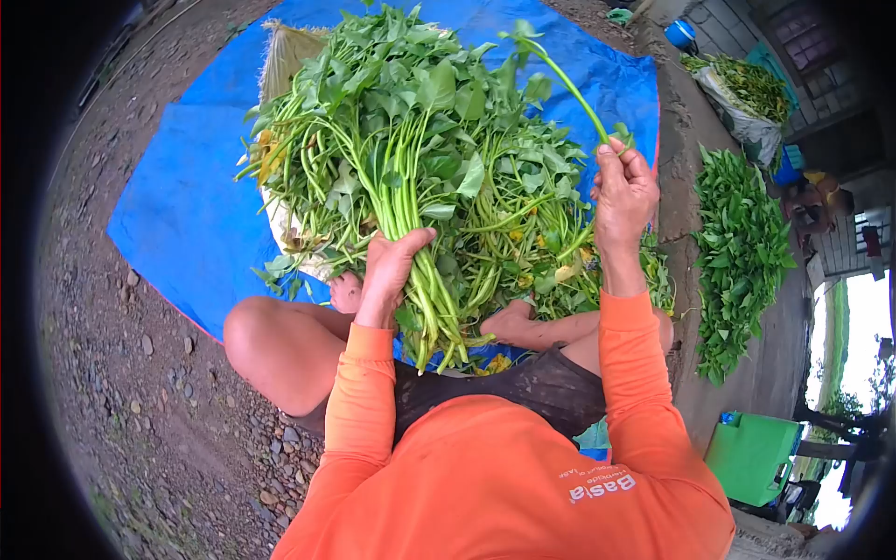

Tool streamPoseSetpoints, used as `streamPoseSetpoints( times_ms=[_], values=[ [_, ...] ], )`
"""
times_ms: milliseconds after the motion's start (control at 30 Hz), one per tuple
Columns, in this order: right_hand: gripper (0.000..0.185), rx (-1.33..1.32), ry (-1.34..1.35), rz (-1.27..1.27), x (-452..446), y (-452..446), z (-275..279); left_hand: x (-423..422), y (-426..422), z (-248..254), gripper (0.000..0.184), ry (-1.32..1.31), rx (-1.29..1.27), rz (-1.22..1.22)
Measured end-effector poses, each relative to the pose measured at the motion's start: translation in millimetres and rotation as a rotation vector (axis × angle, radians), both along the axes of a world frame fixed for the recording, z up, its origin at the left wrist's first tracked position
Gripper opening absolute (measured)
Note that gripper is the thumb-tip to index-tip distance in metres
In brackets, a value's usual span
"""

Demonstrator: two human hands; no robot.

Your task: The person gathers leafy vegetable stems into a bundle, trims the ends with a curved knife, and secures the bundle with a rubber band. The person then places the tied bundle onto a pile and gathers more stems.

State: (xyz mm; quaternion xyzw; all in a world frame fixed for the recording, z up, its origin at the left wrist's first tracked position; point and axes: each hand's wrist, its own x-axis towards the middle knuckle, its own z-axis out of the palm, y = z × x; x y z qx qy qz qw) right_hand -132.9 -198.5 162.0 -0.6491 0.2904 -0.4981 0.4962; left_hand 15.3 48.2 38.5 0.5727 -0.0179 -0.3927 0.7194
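My left hand (390,266) is wrapped round a bunch of water spinach (403,177), its long pale stems hanging below the fist and its leaves fanned out above. Off to the right, my right hand (623,191) pinches the lower end of a single water spinach stem (569,84). That stem slants up and left, with leaves at its tip. Beneath both hands lies a loose heap of leafy greens (532,177) with some yellow leaves in it. A pale sack (287,61) shows at the heap's upper left and along its left side.
The heap rests on a blue tarp (177,196), bordered by stony ground (140,373) on the left. More greens are piled on the right (737,261). A stuffed white sack (742,103), a blue container (680,35) and a green case (751,457) stand farther right. A person (821,201) is at the right edge.
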Motion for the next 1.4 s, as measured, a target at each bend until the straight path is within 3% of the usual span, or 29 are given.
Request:
streamPoseSetpoints(
  times_ms=[167, 233, 267, 367, 433, 533, 567, 633, 700, 833, 967, 1133, 1233, 1267, 1300, 1333, 1400],
  values=[
    [0.022, -0.207, 0.091, -0.074, 30, 47, -23, 1, -10, -21, 0.022, -0.014, 0.003, 0.010],
    [0.017, -0.063, 0.220, 0.018, 35, 81, -38, -2, -14, -25, 0.020, 0.020, -0.046, 0.029],
    [0.016, -0.122, 0.316, 0.095, 37, 86, -72, -5, -16, -23, 0.021, 0.031, -0.062, 0.034],
    [0.017, 0.145, 0.470, 0.318, 28, 120, -131, -8, -23, -50, 0.029, 0.131, -0.279, 0.061],
    [0.017, 0.212, 0.626, 0.344, 24, 129, -123, -9, -20, -62, 0.032, 0.250, -0.287, 0.028],
    [0.018, 0.039, 0.493, 0.370, 23, 120, -175, -4, -18, -74, 0.025, 0.448, -0.368, -0.060],
    [0.020, 0.122, 0.531, 0.399, 21, 119, -183, -5, -18, -77, 0.025, 0.456, -0.367, -0.037],
    [0.025, 0.295, 0.601, 0.458, 24, 124, -173, -17, -25, -79, 0.028, 0.322, -0.387, 0.124],
    [0.030, 0.193, 0.632, 0.451, 27, 130, -169, -28, -29, -80, 0.038, 0.097, -0.303, 0.304],
    [0.026, 0.041, 0.613, 0.427, 20, 145, -172, -8, -15, -69, 0.025, 0.214, -0.124, 0.039],
    [0.013, -0.143, 0.417, 0.256, 13, 156, -156, -11, -21, -63, 0.018, 0.167, -0.124, 0.150],
    [0.009, -0.308, 0.310, 0.442, -14, 150, -131, -4, -18, -45, 0.024, 0.085, -0.136, 0.240],
    [0.016, 0.194, 0.210, 0.280, -41, 95, -131, 17, -5, -26, 0.022, -0.013, -0.008, 0.242],
    [0.026, 0.506, 0.192, 0.048, -49, 62, -134, 23, 1, -20, 0.022, -0.050, 0.006, 0.236],
    [0.036, 0.635, 0.007, -0.147, -56, 28, -151, 29, 5, -15, 0.022, -0.088, 0.015, 0.228],
    [0.049, 0.840, -0.026, -0.118, -84, -18, -188, 30, 7, -9, 0.021, -0.067, 0.027, 0.202],
    [0.043, 0.610, 0.372, -0.369, -83, -41, -235, 31, 4, -9, 0.021, -0.076, 0.023, 0.209]
  ],
)
